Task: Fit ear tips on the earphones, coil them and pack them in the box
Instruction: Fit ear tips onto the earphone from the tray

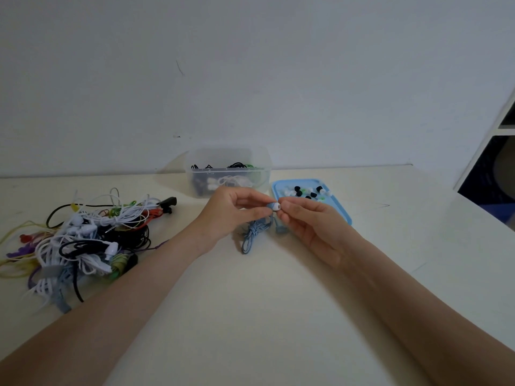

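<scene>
Head view: tangled earphones (pixel 83 240) left, box (pixel 228 174) behind hands.

Bare table (pixel 250 316) between tangle (pixel 83 240), lid (pixel 344 213).

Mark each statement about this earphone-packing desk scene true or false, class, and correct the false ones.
1. The left hand pinches a blue earbud. True.
2. The flat light-blue plastic lid holding loose ear tips lies left of the tangled pile of coloured earphones. False: it lies far to the right, beside the box.
3. The clear plastic box is empty. False: coiled black, white and green earphones already lie inside.
4. The right hand brings a white ear tip to the earbud. True.
5. The blue braided cable hangs from the earbud down to the cream table. True.
</scene>
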The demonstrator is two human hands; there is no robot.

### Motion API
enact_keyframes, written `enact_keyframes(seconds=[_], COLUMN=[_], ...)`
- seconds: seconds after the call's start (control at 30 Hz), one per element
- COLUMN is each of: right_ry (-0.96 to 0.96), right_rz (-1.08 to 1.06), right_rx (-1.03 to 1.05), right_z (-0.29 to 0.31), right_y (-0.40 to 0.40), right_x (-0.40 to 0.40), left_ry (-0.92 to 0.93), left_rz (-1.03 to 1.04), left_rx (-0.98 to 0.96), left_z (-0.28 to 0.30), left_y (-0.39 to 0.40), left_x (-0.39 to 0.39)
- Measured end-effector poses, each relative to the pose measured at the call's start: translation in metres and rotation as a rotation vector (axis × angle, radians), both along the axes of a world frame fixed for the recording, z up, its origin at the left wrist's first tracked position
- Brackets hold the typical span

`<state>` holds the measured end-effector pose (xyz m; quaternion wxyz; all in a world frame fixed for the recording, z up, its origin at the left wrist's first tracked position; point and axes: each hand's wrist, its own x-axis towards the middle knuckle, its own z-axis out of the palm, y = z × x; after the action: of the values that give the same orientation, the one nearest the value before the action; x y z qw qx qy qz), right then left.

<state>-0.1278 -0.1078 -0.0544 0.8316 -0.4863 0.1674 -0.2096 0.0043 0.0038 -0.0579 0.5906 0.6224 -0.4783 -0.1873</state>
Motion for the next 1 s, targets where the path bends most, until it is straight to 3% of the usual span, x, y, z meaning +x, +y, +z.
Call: enact_keyframes(seconds=[0.2, 0.37, 0.7, 1.0], right_ry=[-0.014, 0.033, 0.031, 0.032], right_rz=[-0.019, -0.035, -0.054, -0.041], right_rx=[-0.199, -0.324, -0.399, -0.268], right_z=[0.0065, 0.0063, 0.0077, 0.0052], right_y=[0.0031, 0.004, 0.0058, 0.0046], right_x=[-0.0018, -0.0013, -0.0027, -0.0014], left_ry=[0.112, 0.081, 0.12, -0.013], left_rz=[-0.016, -0.013, -0.01, 0.007], left_rx=[-0.023, -0.014, -0.018, -0.008], left_z=[0.0014, 0.002, 0.0031, 0.0028], left_y=[0.0004, 0.0001, 0.001, 0.0015], left_x=[-0.0001, -0.0002, -0.003, -0.0045])
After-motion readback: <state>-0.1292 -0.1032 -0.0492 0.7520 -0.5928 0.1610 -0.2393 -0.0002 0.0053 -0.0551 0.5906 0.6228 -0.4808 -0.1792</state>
